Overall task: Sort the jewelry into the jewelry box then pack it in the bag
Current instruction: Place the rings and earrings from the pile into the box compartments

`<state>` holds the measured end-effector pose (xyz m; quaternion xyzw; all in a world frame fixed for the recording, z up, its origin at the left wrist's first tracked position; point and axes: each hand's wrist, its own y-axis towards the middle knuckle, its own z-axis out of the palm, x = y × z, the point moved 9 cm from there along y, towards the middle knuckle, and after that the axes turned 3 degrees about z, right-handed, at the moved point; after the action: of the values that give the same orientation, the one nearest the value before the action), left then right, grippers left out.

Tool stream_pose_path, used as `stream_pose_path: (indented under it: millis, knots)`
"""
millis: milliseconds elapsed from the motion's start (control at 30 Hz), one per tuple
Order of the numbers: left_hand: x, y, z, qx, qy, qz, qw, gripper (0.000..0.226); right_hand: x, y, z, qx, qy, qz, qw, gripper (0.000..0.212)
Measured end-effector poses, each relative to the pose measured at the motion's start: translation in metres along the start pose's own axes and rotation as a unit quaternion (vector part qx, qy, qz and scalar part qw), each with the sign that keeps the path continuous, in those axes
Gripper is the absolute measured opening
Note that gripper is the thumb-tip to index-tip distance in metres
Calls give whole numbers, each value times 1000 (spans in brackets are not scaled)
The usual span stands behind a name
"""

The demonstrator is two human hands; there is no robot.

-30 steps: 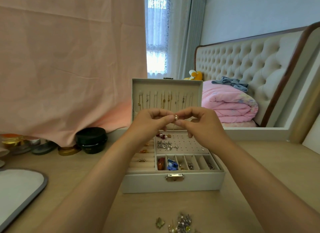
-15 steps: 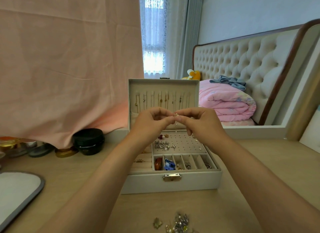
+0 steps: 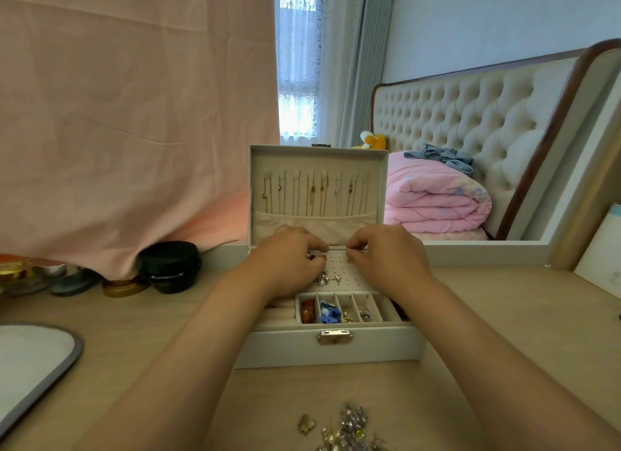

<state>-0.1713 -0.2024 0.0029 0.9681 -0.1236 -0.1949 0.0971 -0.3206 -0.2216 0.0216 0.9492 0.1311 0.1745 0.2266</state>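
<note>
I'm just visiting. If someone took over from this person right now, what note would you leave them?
Hands: left hand and right hand are both low over the earring panel of the jewelry box, fingers curled. Whether they pinch anything is too small to tell.
Done: necklaces hang in the open lid; several front compartments hold pieces.
To do: sort the loose pile on the table in front of the box, then shut the box and bag it. No bag is in view.
</note>
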Motion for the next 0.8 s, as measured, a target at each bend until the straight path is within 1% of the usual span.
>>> stream_pose_path:
  millis: [133, 467, 667, 800]
  knots:
    - [2, 1, 5, 9, -2, 1, 1000, 33, 9, 1, 4, 3, -36, -24, 999, 16]
    - [0, 0, 3, -7, 2, 10, 1000, 31, 23, 2, 4, -14, -95, -76, 992, 19]
    - [3, 1, 3, -14, -19, 2, 1000, 30, 23, 3, 5, -8, -91, -71, 993, 16]
    - [2, 0, 4, -15, -12, 7, 1000, 33, 21, 3, 13, 38, -55, -82, 994, 18]
